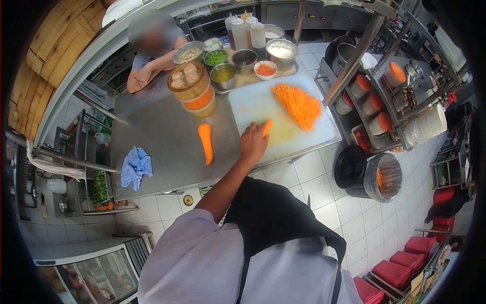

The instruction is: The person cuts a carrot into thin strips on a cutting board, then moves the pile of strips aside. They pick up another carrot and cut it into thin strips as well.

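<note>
- Nearest, a black apron (268,218) is showing below the cutting board (248,111), and a thin blade-like tip (309,201) is poking out past its edge.
- The left hand (253,142) is reaching over the board's near edge, its fingers clamping on a carrot piece (267,127) just above the white surface.
- The right hand is lying out of view, so whether it is gripping anything I cannot tell.
- A whole peeled carrot (205,144) is lying left of the board on the steel table (167,121).
- A crumpled blue cloth (136,168) is lying farther left of the board.
- A lined bin (373,175) is standing on the floor, right of the board.
- A heap of carrot shreds (298,106) is covering the board's far right part.
- A bamboo steamer (195,91) is standing beyond the board's left corner, holding dumplings (185,76).
- A white bowl (265,77) is sitting just beyond the board, holding orange shreds.
- Squeeze bottles (238,34) are standing farther beyond the board.
- Another person's forearms (162,62) are leaning on the table, beyond the board and to its left.
</note>
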`<state>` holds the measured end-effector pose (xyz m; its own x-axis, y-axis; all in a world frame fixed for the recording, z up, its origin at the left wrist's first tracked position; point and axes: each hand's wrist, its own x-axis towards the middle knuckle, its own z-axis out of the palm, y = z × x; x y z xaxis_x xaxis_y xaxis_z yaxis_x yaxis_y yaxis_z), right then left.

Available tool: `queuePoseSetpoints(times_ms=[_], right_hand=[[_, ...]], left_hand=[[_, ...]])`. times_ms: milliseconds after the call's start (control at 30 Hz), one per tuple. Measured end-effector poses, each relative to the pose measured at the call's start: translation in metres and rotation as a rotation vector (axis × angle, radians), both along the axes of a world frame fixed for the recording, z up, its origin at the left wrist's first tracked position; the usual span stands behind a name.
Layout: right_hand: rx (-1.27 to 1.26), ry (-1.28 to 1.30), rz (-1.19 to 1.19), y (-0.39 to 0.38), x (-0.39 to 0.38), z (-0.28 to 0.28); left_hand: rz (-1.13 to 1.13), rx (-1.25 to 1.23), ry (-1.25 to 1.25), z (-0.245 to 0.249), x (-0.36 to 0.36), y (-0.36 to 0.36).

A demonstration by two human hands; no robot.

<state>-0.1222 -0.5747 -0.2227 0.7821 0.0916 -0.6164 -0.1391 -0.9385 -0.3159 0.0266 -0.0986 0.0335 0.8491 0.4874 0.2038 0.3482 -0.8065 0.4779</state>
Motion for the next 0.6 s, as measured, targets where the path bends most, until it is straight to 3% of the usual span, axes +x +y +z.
queuePoseSetpoints(times_ms=[400,433,500,600], right_hand=[[0.009,-0.025,0.056,-0.01,0.001,-0.013],[0.016,-0.037,0.071,-0.013,0.0,-0.017],[0.021,-0.069,0.129,-0.027,0.003,-0.035],[0.017,-0.127,0.238,-0.063,0.008,-0.079]], left_hand=[[-0.009,0.058,-0.131,-0.01,-0.004,0.006],[-0.03,0.07,-0.177,-0.019,-0.001,0.005],[-0.007,0.103,-0.036,-0.016,0.001,0.004],[-0.064,0.039,-0.135,-0.015,0.0,0.002]])
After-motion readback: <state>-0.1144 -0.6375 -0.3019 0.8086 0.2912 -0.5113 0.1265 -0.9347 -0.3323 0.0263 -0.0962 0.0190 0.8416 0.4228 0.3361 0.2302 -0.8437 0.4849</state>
